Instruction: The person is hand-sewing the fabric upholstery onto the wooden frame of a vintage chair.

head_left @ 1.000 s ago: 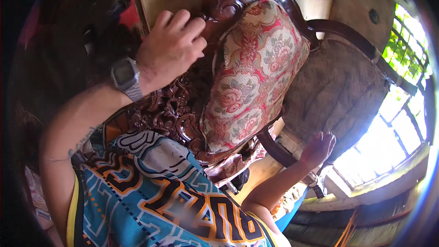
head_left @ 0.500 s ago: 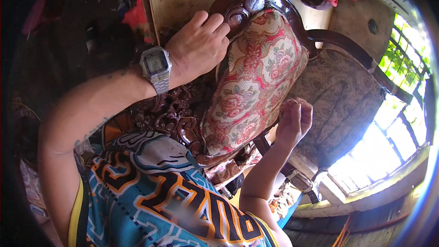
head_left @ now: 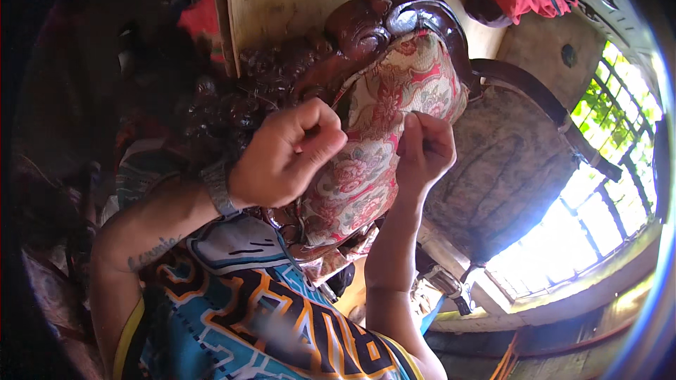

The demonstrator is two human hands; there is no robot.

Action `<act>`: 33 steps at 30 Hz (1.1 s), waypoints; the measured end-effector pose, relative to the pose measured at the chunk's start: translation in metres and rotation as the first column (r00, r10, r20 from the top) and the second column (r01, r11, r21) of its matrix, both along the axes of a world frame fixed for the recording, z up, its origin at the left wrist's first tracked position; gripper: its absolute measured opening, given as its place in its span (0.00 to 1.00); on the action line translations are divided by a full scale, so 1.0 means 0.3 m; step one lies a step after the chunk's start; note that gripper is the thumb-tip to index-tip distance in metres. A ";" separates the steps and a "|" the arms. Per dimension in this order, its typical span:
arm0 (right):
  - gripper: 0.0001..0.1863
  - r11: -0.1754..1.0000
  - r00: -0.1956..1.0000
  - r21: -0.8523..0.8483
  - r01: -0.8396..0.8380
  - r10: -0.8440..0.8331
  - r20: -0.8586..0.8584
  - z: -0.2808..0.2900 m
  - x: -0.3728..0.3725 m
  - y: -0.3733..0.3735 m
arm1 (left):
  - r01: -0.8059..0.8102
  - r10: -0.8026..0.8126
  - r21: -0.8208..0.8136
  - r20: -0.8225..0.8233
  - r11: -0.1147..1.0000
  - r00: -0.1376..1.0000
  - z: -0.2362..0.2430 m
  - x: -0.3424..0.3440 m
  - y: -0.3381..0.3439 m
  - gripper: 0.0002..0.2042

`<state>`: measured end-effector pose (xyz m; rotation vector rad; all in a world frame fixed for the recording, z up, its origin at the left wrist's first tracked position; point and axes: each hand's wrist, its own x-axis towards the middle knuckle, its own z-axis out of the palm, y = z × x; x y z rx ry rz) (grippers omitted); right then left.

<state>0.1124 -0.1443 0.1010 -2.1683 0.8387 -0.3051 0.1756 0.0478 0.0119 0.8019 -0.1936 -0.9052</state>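
Fingers, left hand (head_left: 285, 158): curled, thumb closed toward them; contents cannot be told. Fingers, right hand (head_left: 428, 151): thumb and index pressed together; anything between too fine to tell.
Floral panel (head_left: 355, 179), red and cream: between and beyond the hands, left at its 9 o'clock, right at 3.
Carved wood frame (head_left: 355, 28): around panel, crest at 12.
Brown-backed chair (head_left: 500, 158): 3 o'clock.

Your left hand (head_left: 285, 155) and right hand (head_left: 428, 149) were curled and apart over red-and-cream floral upholstery (head_left: 352, 176) in a glossy, carved wooden chair frame (head_left: 352, 32).
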 end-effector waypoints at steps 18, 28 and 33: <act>0.06 0.858 0.911 -0.341 -0.385 0.294 -0.289 -0.013 0.137 -0.031 | 0.122 -0.121 0.004 0.114 0.993 0.986 -0.020 -0.038 -0.052 0.21; 0.02 0.776 0.732 -0.264 -0.573 0.338 -0.592 0.000 0.264 -0.005 | 0.042 -0.100 0.136 0.456 0.990 0.884 -0.093 -0.114 -0.109 0.26; 0.02 0.777 0.743 -0.272 -0.567 0.341 -0.575 -0.014 0.255 -0.009 | 0.070 -0.178 0.227 0.500 0.971 0.848 -0.089 -0.131 -0.116 0.28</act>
